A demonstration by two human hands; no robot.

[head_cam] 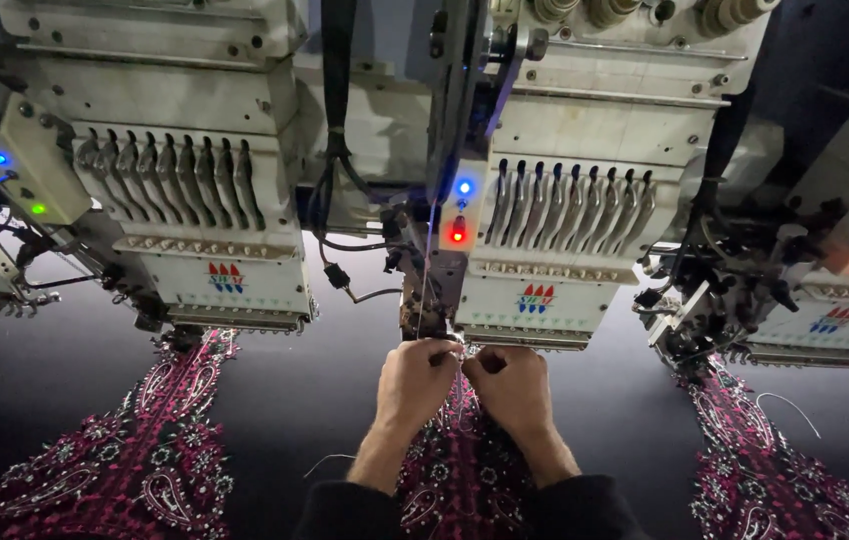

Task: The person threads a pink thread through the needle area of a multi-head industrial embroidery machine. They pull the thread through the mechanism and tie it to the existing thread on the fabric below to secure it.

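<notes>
My left hand (414,385) and my right hand (511,388) are side by side just under the middle embroidery head (554,250), fingers pinched together around a thin thread (426,265) that runs up along the head's left side. Both hands hover over a red and pink paisley embroidered panel (454,470) on black fabric (294,400). The needles at the head's bottom edge are hidden behind my fingers. Red and blue lamps (458,210) glow on the head's left side.
Another embroidery head (194,200) stands to the left over a paisley panel (134,460), and a third head (824,300) to the right over a further panel (774,470). Black cables (334,180) hang between the heads. Loose white threads (789,405) lie on the fabric.
</notes>
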